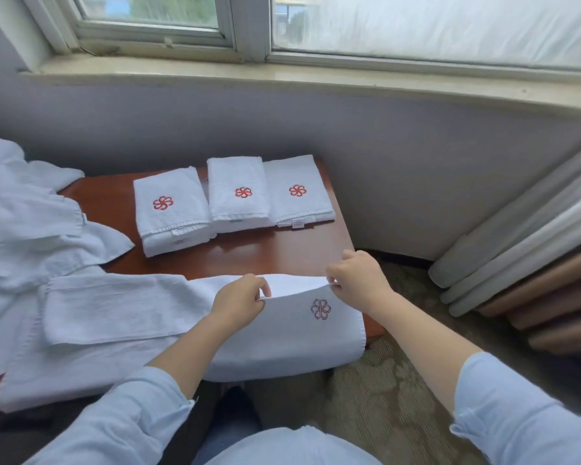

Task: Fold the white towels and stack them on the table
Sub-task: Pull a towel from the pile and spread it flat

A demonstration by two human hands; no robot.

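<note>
The left hand (239, 303) and right hand (358, 280) each pinch the lifted end of the white towel (292, 347). Its long part runs away leftward, past the left hand, along the table (282, 253).

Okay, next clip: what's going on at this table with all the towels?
A person is folding towels at a wooden table. The left hand and right hand both pinch the lifted edge of the logo towel at the near side. Three folded towel piles sit in a row at the back, logos up. An unfolded heap lies on the left.
</note>
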